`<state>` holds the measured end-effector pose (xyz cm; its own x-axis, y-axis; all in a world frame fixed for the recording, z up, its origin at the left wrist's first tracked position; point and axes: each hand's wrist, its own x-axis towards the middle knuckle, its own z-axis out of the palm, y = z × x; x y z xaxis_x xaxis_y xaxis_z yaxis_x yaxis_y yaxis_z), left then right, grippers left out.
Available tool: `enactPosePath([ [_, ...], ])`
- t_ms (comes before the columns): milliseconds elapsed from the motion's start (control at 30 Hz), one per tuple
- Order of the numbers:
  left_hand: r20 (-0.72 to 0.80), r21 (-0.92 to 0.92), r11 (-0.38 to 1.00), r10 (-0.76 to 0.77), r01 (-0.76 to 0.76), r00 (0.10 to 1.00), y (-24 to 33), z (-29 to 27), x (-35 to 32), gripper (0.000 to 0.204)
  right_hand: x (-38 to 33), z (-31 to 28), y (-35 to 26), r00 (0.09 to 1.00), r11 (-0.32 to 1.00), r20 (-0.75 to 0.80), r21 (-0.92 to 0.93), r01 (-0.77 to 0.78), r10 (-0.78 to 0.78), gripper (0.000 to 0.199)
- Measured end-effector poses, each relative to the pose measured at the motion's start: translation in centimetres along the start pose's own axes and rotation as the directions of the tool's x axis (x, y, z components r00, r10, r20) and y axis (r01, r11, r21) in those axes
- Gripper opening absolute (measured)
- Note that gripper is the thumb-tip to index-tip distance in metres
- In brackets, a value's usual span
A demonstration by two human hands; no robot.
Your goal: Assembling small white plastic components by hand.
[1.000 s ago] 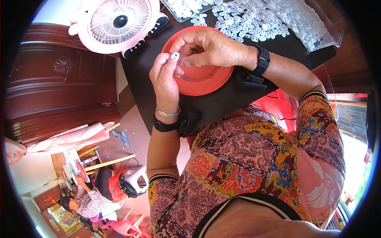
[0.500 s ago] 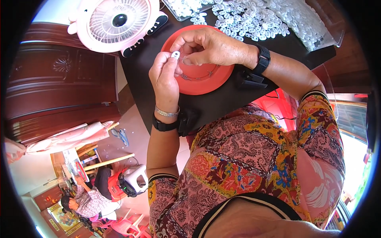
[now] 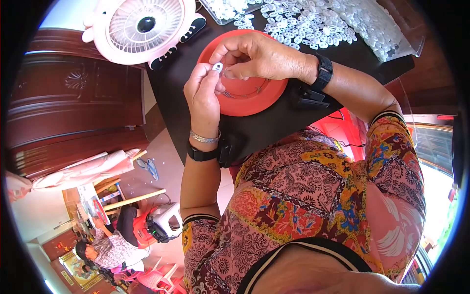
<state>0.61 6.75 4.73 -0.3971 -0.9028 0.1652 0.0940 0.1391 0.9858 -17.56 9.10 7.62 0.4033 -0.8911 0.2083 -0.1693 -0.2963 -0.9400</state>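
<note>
Over a round red plate [image 3: 259,102], my left hand [image 3: 203,95] pinches a small white oval plastic piece with a dark hole [image 3: 218,66] between thumb and fingertips. My right hand [image 3: 269,56] comes in from the right, its fingers curled and its fingertips close beside that piece. Whatever those right fingers hold, if anything, is too small or hidden to make out. Small thin metal bits [image 3: 229,94] lie in the plate under my hands. A heap of similar white oval pieces [image 3: 313,27] spreads over the dark table [image 3: 171,95] beyond the plate.
A pink fan [image 3: 147,24] stands at the table's far left. At the far right, a clear container [image 3: 387,41] holds many more white pieces. Another person [image 3: 110,245] sits in the lower left, near pink plastic chairs [image 3: 159,279]. Slippers [image 3: 148,167] lie on the floor.
Almost nothing differs. The white piece has tilted slightly in my left fingertips, and both hands stay over the plate.
</note>
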Motion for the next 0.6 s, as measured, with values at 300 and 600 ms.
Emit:
enactPosePath([
  [300,0.044,0.089,0.996,0.013,-0.016,0.999,0.5,0.1,-0.2,0.015,-0.1,0.2,-0.6,0.999,0.999,-0.013,0.043,-0.029,0.03,0.023],
  [600,0.018,0.044,0.999,-0.012,0.011,1.0,0.7,0.4,-0.4,0.016,0.1,0.7,1.1,0.997,0.996,-0.042,0.047,0.073,-0.071,0.03],
])
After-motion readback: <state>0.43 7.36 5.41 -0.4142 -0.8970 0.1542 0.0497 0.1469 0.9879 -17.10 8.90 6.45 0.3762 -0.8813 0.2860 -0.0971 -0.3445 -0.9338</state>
